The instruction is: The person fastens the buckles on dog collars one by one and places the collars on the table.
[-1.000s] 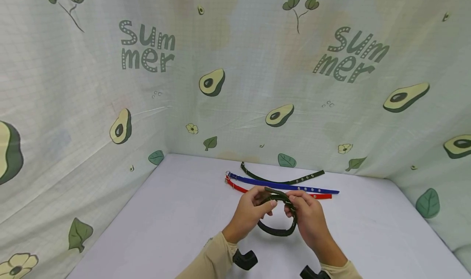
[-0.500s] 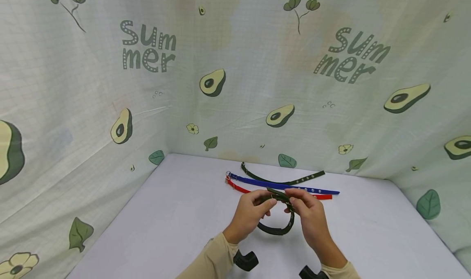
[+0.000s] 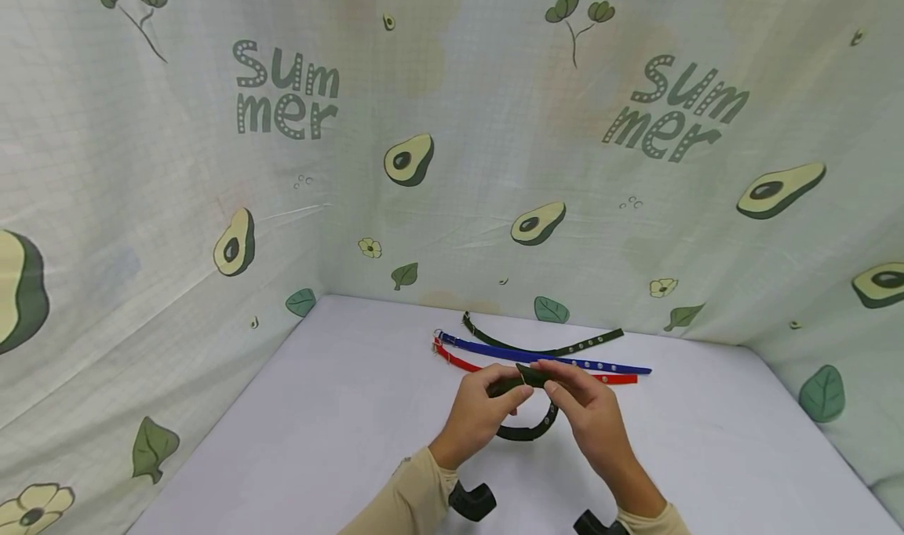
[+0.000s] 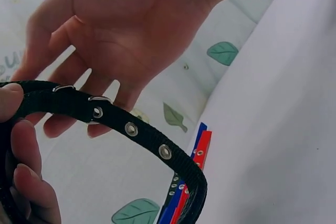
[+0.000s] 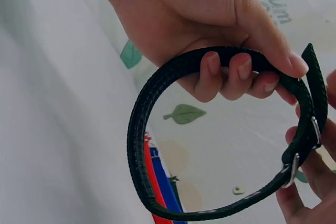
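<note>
A dark green collar (image 3: 524, 434) with metal eyelets hangs as a loop between the two hands. My left hand (image 3: 480, 409) grips its left side, thumb near the free strap tip and fingers curled round the band, as the right wrist view shows. My right hand (image 3: 589, 413) pinches the upper band between thumb and forefinger. Its other fingers spread behind the buckle (image 4: 98, 99) in the left wrist view. There the strap runs through the metal buckle parts, with several eyelets (image 4: 131, 129) along it. The pointed strap tip (image 5: 311, 56) sticks out beside the left thumb.
Beyond the hands, a green collar (image 3: 494, 340), a blue collar (image 3: 487, 348) and a red collar (image 3: 625, 379) lie stretched out on the white table (image 3: 339, 425). A printed curtain (image 3: 452, 166) stands behind and at both sides.
The loop's lower part has swung a little left and up. My right hand's thumb and forefinger have shifted left along the upper band, closer to the left hand, and the strap there has turned flatter.
</note>
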`<state>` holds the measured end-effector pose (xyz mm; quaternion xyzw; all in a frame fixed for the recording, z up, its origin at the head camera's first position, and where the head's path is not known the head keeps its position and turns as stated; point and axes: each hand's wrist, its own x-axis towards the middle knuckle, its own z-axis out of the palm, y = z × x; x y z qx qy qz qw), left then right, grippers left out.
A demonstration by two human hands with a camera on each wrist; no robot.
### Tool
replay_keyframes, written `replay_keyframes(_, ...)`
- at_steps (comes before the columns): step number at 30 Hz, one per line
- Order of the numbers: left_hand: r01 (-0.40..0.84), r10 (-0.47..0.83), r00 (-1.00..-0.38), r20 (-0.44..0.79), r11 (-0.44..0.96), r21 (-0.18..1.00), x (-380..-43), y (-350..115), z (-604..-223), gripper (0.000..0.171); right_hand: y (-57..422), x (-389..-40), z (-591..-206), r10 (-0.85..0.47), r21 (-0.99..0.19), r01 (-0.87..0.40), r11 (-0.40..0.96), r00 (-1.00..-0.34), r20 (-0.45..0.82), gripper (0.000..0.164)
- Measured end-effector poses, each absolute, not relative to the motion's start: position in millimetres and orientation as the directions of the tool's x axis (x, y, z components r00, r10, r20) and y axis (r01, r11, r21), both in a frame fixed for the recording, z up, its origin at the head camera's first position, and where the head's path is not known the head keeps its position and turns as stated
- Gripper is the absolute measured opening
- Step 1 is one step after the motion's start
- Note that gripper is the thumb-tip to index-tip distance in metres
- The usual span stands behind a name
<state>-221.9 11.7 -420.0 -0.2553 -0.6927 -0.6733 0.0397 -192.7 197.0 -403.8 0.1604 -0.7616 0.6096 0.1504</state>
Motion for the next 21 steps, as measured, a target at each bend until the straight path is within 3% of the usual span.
replay_keyframes(21,0.468,0.317,-0.838,0.444,0.000,0.884,-217.7,14.4,-420.6,0.023,194.1,-192.9,-403.3,-0.009,-0.873,-0.455,0.173,-0.887,0.461,0.013)
